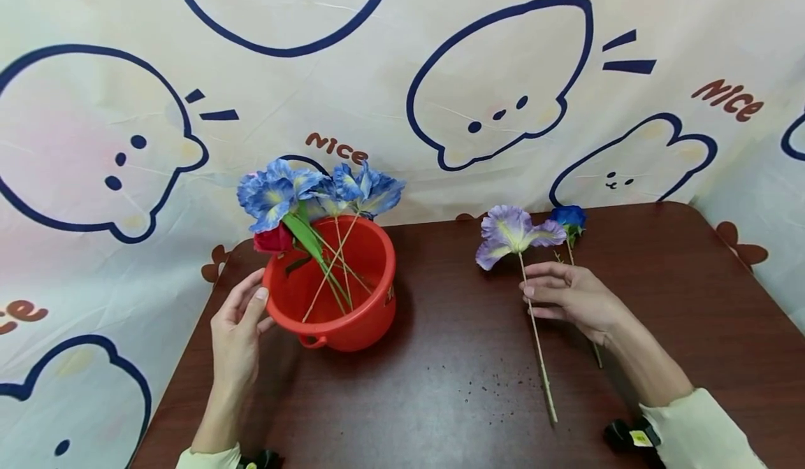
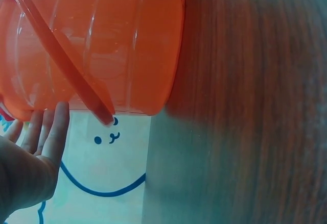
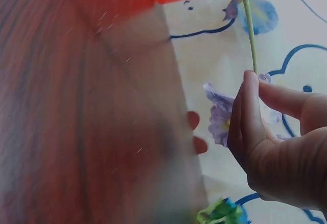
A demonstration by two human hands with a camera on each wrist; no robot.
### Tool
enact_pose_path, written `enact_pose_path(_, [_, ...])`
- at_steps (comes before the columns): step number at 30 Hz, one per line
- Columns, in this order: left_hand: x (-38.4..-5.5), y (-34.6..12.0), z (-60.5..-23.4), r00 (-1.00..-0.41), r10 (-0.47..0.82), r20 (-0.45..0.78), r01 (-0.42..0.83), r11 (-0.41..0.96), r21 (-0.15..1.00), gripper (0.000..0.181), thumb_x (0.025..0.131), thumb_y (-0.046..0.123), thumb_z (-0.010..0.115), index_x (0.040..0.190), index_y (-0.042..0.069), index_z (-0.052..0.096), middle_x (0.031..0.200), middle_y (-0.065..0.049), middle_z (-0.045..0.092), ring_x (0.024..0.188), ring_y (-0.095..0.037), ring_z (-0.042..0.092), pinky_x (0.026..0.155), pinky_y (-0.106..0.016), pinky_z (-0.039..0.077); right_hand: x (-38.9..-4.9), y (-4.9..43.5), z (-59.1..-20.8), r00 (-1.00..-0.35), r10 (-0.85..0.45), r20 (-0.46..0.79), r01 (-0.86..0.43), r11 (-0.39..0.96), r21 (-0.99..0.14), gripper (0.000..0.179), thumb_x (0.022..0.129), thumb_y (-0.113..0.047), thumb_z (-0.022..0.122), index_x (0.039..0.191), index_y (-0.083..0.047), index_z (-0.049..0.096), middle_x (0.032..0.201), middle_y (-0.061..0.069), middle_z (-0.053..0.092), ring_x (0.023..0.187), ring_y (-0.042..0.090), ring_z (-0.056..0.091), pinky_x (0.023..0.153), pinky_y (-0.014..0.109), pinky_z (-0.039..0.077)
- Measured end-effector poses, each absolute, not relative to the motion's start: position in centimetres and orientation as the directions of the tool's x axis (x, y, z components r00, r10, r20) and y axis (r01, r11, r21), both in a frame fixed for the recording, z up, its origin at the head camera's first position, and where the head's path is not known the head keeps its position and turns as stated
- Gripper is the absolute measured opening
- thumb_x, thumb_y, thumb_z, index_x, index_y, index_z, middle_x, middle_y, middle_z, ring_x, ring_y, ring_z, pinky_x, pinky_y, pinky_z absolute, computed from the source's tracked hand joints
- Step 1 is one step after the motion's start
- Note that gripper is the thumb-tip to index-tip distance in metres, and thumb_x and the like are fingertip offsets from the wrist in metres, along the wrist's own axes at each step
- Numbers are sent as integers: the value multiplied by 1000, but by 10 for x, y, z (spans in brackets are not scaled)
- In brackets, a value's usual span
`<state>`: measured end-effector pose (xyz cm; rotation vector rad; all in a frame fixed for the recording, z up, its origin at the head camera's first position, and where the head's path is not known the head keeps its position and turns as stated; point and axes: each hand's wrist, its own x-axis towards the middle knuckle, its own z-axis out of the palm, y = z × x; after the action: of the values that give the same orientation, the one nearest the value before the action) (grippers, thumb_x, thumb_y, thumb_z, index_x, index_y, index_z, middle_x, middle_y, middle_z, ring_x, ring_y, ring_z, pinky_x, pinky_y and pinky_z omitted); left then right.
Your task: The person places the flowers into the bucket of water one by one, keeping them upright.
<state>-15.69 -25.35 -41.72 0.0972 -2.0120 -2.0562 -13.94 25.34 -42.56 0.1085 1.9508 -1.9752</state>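
Observation:
A purple artificial iris hangs over the right part of the table, its thin stem pinched between the thumb and fingertips of my right hand. Its bloom points away toward the backdrop. My left hand is at the left side of a red plastic bucket, fingers fairly straight with their tips at its wall. Blue irises and a dark red flower lean out over the bucket's back left rim, with thin stems crossing inside.
A blue rose lies on the brown table, its stem partly hidden behind the right hand. Dark crumbs are scattered near the table's middle. A cartoon-print cloth hangs behind the table. The bucket's handle slants across its side.

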Motion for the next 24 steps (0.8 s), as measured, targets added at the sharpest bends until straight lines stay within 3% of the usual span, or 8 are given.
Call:
enact_pose_path(7, [-158,-250,-419,-972,-212,107,101,39,994,43,109,22,63,150,9,61,125,5,75,105,-7,77,78,-24,66,-136,241,-405,-960,-164,-228,230,5,-973,47,103,-12,74,144,-2,53,113,-4,77,102,12,78,87,32,68])
enact_pose_path(24, [-156,-254,-417,-965,-241,107,102,33,994,44,109,22,64,151,8,60,125,6,75,105,-6,77,77,-24,66,-154,190,-349,-976,-172,-134,129,43,-991,47,104,-13,73,145,-4,54,112,1,75,100,15,78,87,33,68])
